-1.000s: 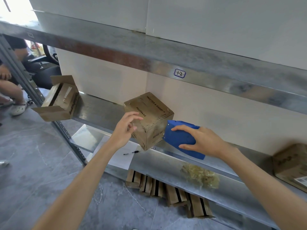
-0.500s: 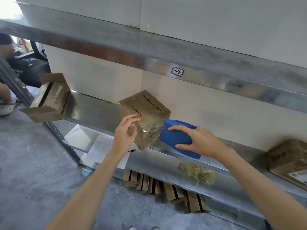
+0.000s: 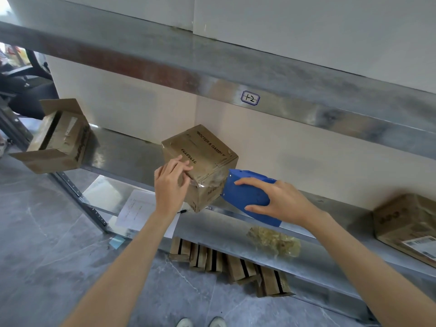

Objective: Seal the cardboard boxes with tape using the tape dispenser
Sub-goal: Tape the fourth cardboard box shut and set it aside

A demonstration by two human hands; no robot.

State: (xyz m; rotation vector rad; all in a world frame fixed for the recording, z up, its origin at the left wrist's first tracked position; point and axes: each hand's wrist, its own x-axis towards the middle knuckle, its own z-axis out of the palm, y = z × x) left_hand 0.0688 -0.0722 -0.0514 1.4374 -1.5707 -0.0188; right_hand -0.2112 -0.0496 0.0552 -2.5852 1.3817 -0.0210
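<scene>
In the centre of the frame, a cardboard box [image 3: 207,156] is sitting tilted at the front edge of the metal shelf [image 3: 127,156]. The left hand [image 3: 169,187] is pressing nearly straight, close-set fingers [image 3: 179,165] onto the box's near corner. Just to the right, the right hand [image 3: 280,204] is clamping fingers and thumb round the blue tape dispenser [image 3: 245,197], whose nose is touching the box's clear tape [image 3: 210,182]. An open box [image 3: 59,140] is lying at left, and a third box [image 3: 405,223] is at the right edge.
</scene>
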